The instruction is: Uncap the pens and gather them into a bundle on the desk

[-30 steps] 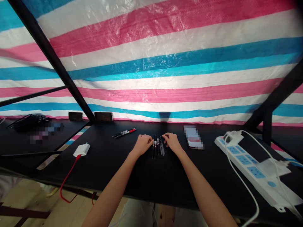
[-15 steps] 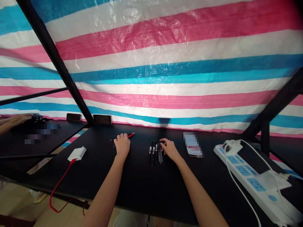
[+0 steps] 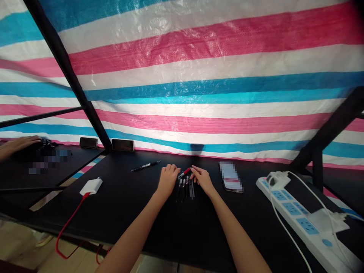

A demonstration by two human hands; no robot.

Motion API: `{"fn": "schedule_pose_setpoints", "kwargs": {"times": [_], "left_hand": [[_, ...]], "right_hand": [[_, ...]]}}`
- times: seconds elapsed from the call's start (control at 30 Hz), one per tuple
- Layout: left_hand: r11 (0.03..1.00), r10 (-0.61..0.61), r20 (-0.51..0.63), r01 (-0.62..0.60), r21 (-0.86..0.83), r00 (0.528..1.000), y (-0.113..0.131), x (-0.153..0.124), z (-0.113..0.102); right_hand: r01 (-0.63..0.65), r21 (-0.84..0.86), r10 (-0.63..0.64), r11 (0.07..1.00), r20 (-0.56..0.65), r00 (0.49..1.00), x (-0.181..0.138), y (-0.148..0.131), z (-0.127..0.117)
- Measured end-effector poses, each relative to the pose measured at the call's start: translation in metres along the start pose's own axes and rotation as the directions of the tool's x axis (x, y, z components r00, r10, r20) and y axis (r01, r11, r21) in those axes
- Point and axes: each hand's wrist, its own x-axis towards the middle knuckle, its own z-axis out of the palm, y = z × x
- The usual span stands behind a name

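Note:
A red pen (image 3: 185,173) is held slantwise between my two hands, over the far ends of a group of pens. My left hand (image 3: 168,178) is closed on its lower left end. At the pen's upper right end, the fingers of my right hand (image 3: 201,179) are closed around the tip. Below it, several black pens with white-marked barrels (image 3: 183,187) lie side by side on the black tabletop, pointing toward me. Thin dark refill-like sticks (image 3: 192,190) lie at their right. One black pen (image 3: 146,166) rests alone to the left of my left hand.
A phone (image 3: 231,176) lies to the right, before a white power strip (image 3: 290,208) with plugs and cables. At left is a white charger (image 3: 91,186) with a red cable. Two phones lean near the striped tarp (image 3: 182,121). Another person's hand (image 3: 27,143) is at far left.
My left hand has moved right, bringing the red pen from beside the lone black pen to above the grouped pens. My right hand has closed on the red pen's other end.

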Motion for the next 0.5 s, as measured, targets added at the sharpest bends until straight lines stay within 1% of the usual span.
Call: {"fn": "schedule_pose_setpoints", "kwargs": {"times": [0.07,0.13,0.23,0.33,0.43,0.5], "left_hand": [[1.0,0.024,0.0,-0.024,-0.007,1.0,0.0053,0.0001,-0.0027],[1.0,-0.003,0.0,0.003,0.008,1.0,0.0068,-0.0007,-0.0028],[0.999,-0.03,0.029,0.03,0.016,0.999,0.0049,-0.0027,0.0003],[0.999,-0.028,0.076,0.031,-0.03,0.997,0.0023,-0.0038,0.0046],[0.994,-0.049,0.092,0.058,-0.097,0.995,0.0015,-0.0034,0.0066],[0.988,-0.068,0.085,0.079,-0.135,0.994,0.0025,-0.0028,0.0054]], "right_hand": [[-0.028,-0.002,0.028,1.0,0.034,0.999,0.0004,0.0011,0.0],[-0.036,-0.068,0.039,0.997,0.045,0.998,0.0006,0.0031,-0.0002],[-0.01,-0.167,0.019,0.986,0.057,0.998,0.0001,0.0043,-0.0001],[0.015,-0.211,0.003,0.977,0.083,0.997,-0.0011,0.0029,0.0006],[0.04,-0.204,-0.023,0.978,0.085,0.996,-0.0016,0.0019,0.0012],[0.054,-0.141,-0.043,0.988,0.08,0.996,-0.0006,0.0024,0.0017]]}}
